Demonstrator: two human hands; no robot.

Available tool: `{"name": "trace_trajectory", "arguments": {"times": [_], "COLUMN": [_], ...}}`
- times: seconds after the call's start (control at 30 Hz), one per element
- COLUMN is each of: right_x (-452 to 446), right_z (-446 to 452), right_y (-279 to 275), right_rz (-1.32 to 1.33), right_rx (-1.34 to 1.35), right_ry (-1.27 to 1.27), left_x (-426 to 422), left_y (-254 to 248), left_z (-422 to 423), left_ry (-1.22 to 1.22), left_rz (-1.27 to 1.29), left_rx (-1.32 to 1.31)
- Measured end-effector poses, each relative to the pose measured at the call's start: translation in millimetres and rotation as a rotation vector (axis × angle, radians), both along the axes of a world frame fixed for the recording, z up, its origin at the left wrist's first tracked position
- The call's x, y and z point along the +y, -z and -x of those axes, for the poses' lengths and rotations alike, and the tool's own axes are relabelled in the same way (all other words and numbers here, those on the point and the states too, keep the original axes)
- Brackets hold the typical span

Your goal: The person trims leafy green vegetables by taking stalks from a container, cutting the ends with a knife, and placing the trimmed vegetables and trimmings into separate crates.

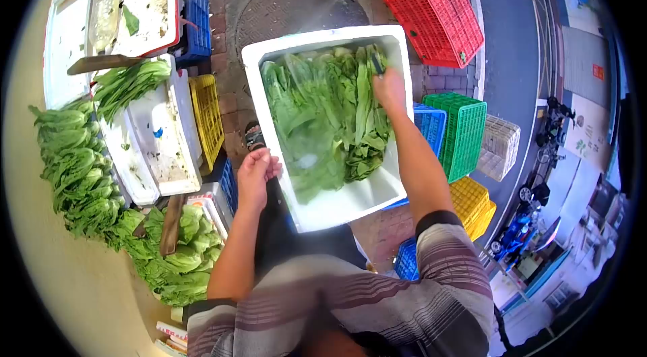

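Long green leafy vegetables, loosely bunched

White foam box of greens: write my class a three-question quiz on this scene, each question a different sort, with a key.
1. True or false: the left hand is buried in the leafy greens in the white foam box.
2. At the right, which colour crate shows between the blue crate and the white crate? A) red B) green C) yellow
3. Fill in: the ____ hand holds a slim dark item.
Key: 1 false; 2 B; 3 right.
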State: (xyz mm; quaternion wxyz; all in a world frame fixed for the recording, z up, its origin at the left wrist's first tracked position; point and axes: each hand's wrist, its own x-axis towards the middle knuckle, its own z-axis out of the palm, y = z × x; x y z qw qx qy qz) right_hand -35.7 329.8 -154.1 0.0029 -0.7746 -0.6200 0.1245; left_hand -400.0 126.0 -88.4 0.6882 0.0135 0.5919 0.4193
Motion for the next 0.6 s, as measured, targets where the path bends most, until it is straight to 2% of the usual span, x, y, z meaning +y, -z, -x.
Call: {"name": "trace_trajectory", "arguments": {"times": [0.07, 0.3, 0.33, 0.43, 0.6], "right_x": [7, 8, -1, -13, -52], "right_z": [15, 12, 8, 7, 1], "right_y": [3, 2, 3, -17, -41], "right_rz": [0.093, 0.199, 0.064, 0.113, -0.072], "right_rx": [-0.122, -0.099, -0.081, -0.001, 0.193], "right_ry": [0.053, 0.09, 0.029, 0.058, -0.013], "left_x": [-6, -3, 0, 23, 90], "left_y": [2, -5, -3, 4, 29], "left_z": [-8, -26, -30, -50, -104], "left_ry": [0.034, 0.088, 0.11, 0.211, 0.521], "left_rz": [0.005, -0.067, -0.087, -0.13, -0.34], "left_rx": [0.019, 0.031, 0.037, 0.035, 0.156]}}
